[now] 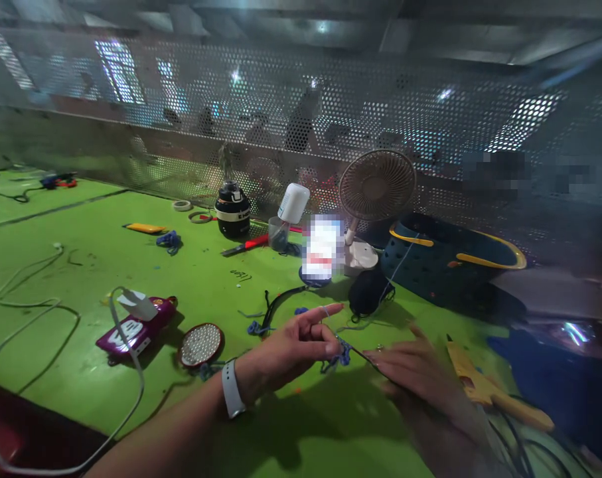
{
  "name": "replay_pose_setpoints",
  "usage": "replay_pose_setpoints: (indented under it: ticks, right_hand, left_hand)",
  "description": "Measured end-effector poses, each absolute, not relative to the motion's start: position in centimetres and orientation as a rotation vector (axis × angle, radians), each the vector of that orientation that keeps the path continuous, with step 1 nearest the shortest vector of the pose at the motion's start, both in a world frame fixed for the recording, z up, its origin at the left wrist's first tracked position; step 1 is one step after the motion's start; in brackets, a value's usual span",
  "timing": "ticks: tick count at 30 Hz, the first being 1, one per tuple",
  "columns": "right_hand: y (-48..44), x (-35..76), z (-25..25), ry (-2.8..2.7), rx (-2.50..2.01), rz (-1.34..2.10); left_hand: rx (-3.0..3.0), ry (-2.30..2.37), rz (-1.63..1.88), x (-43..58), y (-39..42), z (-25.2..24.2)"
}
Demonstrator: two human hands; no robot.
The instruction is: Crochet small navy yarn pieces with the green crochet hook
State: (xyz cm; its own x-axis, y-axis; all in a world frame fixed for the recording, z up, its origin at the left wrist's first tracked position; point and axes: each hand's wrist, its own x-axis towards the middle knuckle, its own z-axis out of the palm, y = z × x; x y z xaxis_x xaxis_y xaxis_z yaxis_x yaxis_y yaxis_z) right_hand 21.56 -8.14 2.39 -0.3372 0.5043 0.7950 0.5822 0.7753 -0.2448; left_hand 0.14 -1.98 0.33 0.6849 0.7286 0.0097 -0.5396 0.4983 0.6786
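Observation:
My left hand (305, 340), with a white watch band at the wrist, pinches a small blue crocheted piece (344, 353) between thumb and fingers. Its index finger points out with a strand of yarn looped round it. My right hand (420, 375), smeared by motion, is closed on a thin dark crochet hook (364, 357) whose tip meets the crocheted piece. A dark blue ball of yarn (369, 293) lies just beyond both hands. Pale yarn runs near it, over the table and up to the basket.
A phone (323, 249) stands before a fan (377, 186). At the right are a dark basket (445, 265) and a yellow glue gun (500, 398). Left lie a purple power bank-like device (136, 332), a cable (141, 378) and a round studded disc (201, 345). A black bottle (232, 212) stands behind.

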Motion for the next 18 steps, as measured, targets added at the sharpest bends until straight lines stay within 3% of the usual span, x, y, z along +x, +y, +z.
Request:
replay_pose_setpoints:
  ticks: [18]
  right_hand:
    - [-8.59, 22.13, 2.74, -1.924, -0.842, 0.206]
  left_hand:
    - [0.733, 0.265, 0.749, -0.19, -1.55, 0.80]
